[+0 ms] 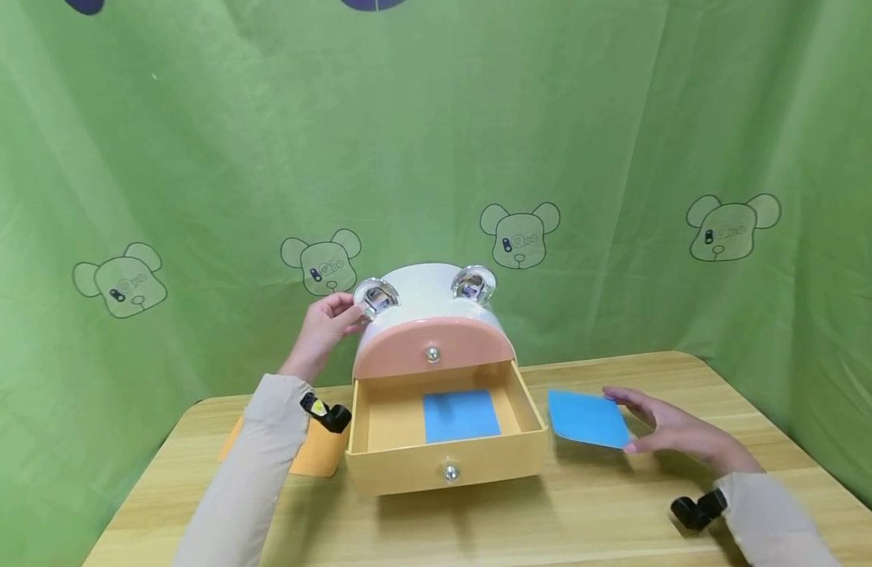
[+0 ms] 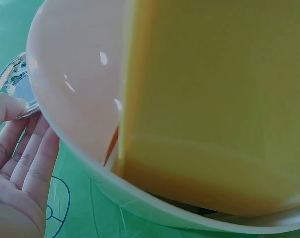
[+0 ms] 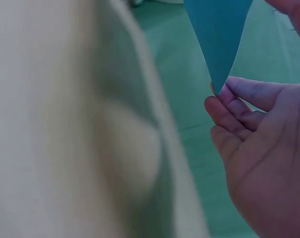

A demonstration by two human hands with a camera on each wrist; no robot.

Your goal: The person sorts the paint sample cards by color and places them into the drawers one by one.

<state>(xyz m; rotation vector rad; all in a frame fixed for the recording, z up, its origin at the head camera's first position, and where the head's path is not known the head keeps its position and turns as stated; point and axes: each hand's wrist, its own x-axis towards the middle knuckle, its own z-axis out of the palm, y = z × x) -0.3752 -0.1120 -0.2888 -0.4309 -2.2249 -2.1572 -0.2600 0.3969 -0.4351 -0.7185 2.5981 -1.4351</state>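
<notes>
A small storage box [image 1: 436, 337] has a white rounded top, two shiny silver ears and a pink upper drawer front. Its yellow lower drawer [image 1: 446, 463] is pulled out, and a blue paper square [image 1: 461, 416] lies inside. At the box's left ear [image 1: 379, 298], my left hand [image 1: 325, 324] pinches the ear's rim, thumb in front and fingers behind; the left wrist view shows this hand [image 2: 21, 168] too. To the right of the drawer, my right hand [image 1: 673, 425] holds another blue paper sheet [image 1: 588, 417] by its edge, tilted just above the table.
Orange paper [image 1: 320, 450] lies on the wooden table [image 1: 591, 528] left of the drawer, partly hidden by my left forearm. A green curtain [image 1: 407, 157] printed with bear heads hangs behind the table and at both sides.
</notes>
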